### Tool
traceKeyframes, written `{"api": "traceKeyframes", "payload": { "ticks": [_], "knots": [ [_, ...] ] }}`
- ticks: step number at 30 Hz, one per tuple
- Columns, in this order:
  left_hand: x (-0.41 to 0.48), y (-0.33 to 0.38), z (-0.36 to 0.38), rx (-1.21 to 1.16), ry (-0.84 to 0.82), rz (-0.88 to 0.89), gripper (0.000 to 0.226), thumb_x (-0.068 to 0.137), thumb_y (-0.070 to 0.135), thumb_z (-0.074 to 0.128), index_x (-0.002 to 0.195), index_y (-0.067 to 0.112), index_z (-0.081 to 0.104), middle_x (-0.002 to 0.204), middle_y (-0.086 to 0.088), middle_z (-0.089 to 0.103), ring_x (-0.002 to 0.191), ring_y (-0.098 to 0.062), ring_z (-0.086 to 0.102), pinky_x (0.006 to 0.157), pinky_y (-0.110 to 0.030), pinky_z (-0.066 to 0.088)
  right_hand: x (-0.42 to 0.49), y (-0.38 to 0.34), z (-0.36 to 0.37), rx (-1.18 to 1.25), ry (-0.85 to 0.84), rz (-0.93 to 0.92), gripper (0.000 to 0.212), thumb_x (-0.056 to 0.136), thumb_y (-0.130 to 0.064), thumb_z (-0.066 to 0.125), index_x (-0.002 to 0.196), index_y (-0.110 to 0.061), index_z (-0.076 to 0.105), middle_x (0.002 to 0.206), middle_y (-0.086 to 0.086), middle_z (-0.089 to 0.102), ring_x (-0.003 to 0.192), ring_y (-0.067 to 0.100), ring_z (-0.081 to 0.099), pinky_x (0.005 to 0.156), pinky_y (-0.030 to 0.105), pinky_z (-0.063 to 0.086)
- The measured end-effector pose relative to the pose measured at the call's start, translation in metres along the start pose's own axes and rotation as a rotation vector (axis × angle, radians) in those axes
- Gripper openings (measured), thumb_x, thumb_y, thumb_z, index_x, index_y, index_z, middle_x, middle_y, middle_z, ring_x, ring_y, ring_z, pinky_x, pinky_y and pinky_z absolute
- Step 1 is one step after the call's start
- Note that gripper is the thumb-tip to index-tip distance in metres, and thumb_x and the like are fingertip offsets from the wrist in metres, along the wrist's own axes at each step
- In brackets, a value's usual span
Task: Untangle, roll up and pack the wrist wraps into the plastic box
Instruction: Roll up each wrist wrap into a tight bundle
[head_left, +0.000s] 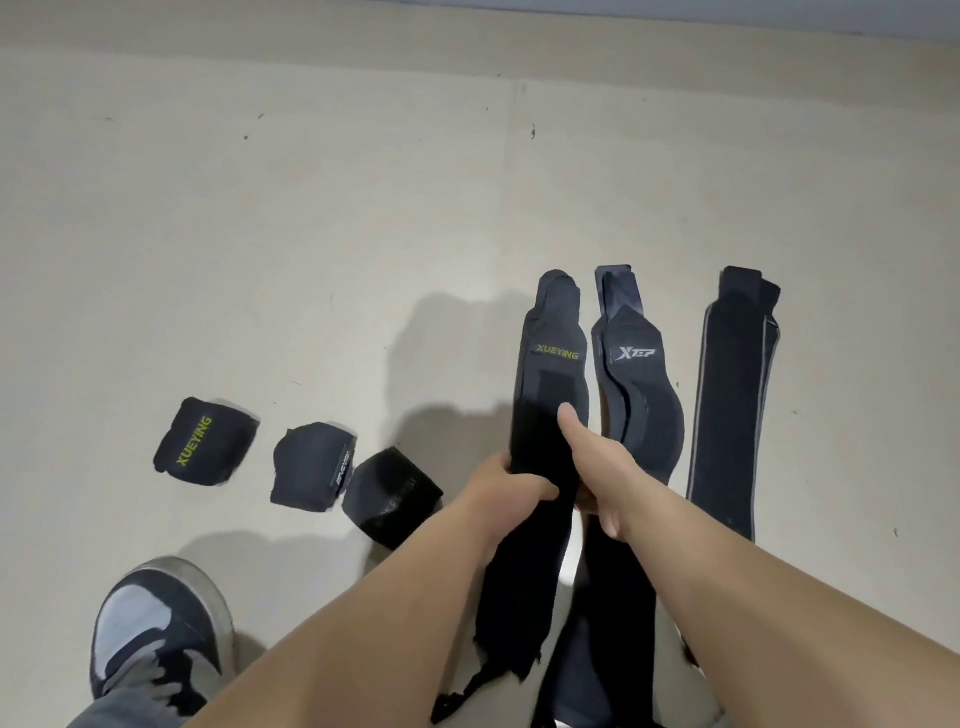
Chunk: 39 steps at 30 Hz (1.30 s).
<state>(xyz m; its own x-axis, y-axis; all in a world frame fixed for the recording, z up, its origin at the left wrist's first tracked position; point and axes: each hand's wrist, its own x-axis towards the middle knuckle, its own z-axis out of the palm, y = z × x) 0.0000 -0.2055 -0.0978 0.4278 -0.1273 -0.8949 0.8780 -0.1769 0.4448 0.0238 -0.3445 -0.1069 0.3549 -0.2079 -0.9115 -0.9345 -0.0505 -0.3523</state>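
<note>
Clamped on the flat XUEYING wrap (553, 364) from both edges: left hand (519, 483) curled over one side; right hand (597, 478) on the other, thumb (571, 418) laid straight along the cloth, other fingers tucked underneath. Just right of the fingers, untangled but unrolled: XTEP wrap (639, 384), then grey-edged wrap (732, 405) further right; well left of the fingers, already done: three rolled wraps (311, 473) in a row on the floor (311, 234). Judged about halfway: three rolled, three left to roll; nothing packed, plastic box not in view.
</note>
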Motion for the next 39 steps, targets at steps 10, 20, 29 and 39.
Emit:
{"api": "traceKeyframes", "payload": {
  "ticks": [10,20,29,39],
  "knots": [
    [-0.052,0.045,-0.014,-0.133,0.022,0.079,0.023,0.076,-0.006,0.050,0.091,0.009,0.060,0.077,-0.014,0.047,0.072,-0.026,0.044,0.069,-0.035,0.040,-0.037,-0.037,-0.019,0.203,-0.135,-0.065,0.045,0.091,-0.042,0.071,0.126,-0.015,0.074,0.110,0.010,0.081,0.103,0.033,0.078,0.099,0.048,0.060],
    [-0.166,0.106,-0.023,-0.253,0.020,0.325,0.040,0.107,0.047,0.051,0.133,0.020,0.065,0.111,-0.006,0.080,0.095,-0.027,0.080,0.075,-0.038,0.064,-0.193,-0.091,-0.032,0.022,-0.327,-0.387,0.025,0.110,-0.029,0.055,0.131,-0.022,0.065,0.119,0.011,0.079,0.111,0.031,0.076,0.102,0.048,0.057],
    [-0.342,0.145,-0.033,0.031,0.003,0.675,0.022,0.111,0.036,0.047,0.118,0.029,0.067,0.108,0.001,0.080,0.093,-0.016,0.076,0.079,-0.039,0.062,-0.362,-0.113,-0.043,-0.113,-0.313,-0.577,0.048,0.105,-0.054,0.050,0.114,-0.015,0.075,0.115,0.010,0.079,0.108,0.029,0.076,0.107,0.051,0.054],
    [-0.404,0.135,-0.034,0.200,-0.095,0.795,0.021,0.109,0.030,0.054,0.119,0.025,0.072,0.113,0.004,0.081,0.107,-0.015,0.076,0.089,-0.029,0.057,-0.409,-0.095,-0.051,0.330,-0.367,-0.737,0.035,0.103,-0.035,0.064,0.128,-0.011,0.072,0.114,0.012,0.080,0.098,0.024,0.079,0.082,0.037,0.062]
  ]
}}
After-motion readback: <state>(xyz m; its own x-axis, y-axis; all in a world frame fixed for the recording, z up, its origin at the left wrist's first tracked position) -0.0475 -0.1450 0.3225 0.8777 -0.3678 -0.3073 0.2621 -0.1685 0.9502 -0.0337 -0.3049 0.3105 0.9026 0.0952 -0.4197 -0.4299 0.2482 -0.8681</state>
